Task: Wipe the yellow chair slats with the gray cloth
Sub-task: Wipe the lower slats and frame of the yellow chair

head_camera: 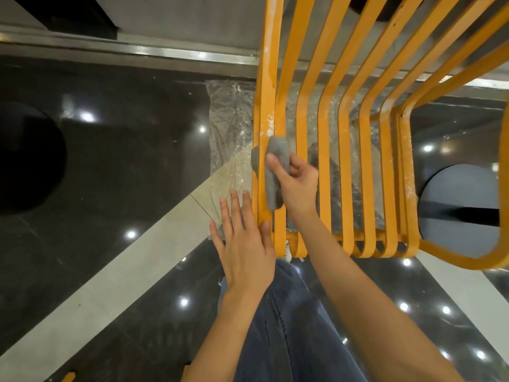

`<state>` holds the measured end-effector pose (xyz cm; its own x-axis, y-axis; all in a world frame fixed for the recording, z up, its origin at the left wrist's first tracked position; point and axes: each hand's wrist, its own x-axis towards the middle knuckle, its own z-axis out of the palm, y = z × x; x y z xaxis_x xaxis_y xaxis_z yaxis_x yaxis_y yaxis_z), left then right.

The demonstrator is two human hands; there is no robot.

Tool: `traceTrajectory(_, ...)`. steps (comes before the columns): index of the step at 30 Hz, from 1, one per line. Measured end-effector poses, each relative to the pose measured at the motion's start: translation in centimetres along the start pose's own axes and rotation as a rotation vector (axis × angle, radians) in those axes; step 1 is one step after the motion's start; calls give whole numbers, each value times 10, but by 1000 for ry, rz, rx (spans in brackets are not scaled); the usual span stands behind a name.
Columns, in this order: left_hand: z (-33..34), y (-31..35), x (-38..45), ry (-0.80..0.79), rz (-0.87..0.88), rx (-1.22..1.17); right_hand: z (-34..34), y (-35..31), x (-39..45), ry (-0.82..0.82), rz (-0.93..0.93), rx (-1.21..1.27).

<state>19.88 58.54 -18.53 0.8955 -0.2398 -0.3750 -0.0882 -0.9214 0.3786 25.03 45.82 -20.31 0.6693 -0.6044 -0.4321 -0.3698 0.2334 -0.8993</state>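
A yellow chair [344, 139] with several curved slats fills the upper right of the head view, seen from above. White dust marks speckle its leftmost slat [267, 100]. My right hand [296, 183] grips a folded gray cloth [275, 166] and holds it wrapped over that leftmost slat, thumb on top. My left hand [242, 244] has straight fingers; they lie flat beside the chair's left edge, with the thumb touching the near end of the leftmost slat.
Clear plastic sheeting [231, 119] lies on the floor under the chair. The dark glossy floor [124, 166] has a pale diagonal stripe [132, 260]. A metal threshold [165, 55] runs across the top. My jeans-clad leg [292, 326] is below the chair. A round gray stool [462, 210] stands at the right.
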Motion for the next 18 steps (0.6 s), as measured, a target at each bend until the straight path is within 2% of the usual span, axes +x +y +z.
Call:
traceTrajectory(3, 0, 2, 0, 2, -7, 20, 0, 1, -12, -41, 92, -19)
traceTrajectory(7, 3, 0, -1, 17, -12, 40, 12, -18, 14, 25, -14, -74)
traceTrajectory(9, 5, 0, -2, 21, -18, 41, 12, -20, 27, 36, -9, -10)
traceTrajectory(11, 6, 1, -2, 20, -25, 37, 5, -13, 24, 33, 128, 107)
traceTrajectory(15, 6, 2, -2, 29, -64, 12, 0, 9, -5, -145, 644, 328)
traceTrajectory(18, 4, 2, -4, 54, -76, -17, 11, 3, 16, -178, 691, 396)
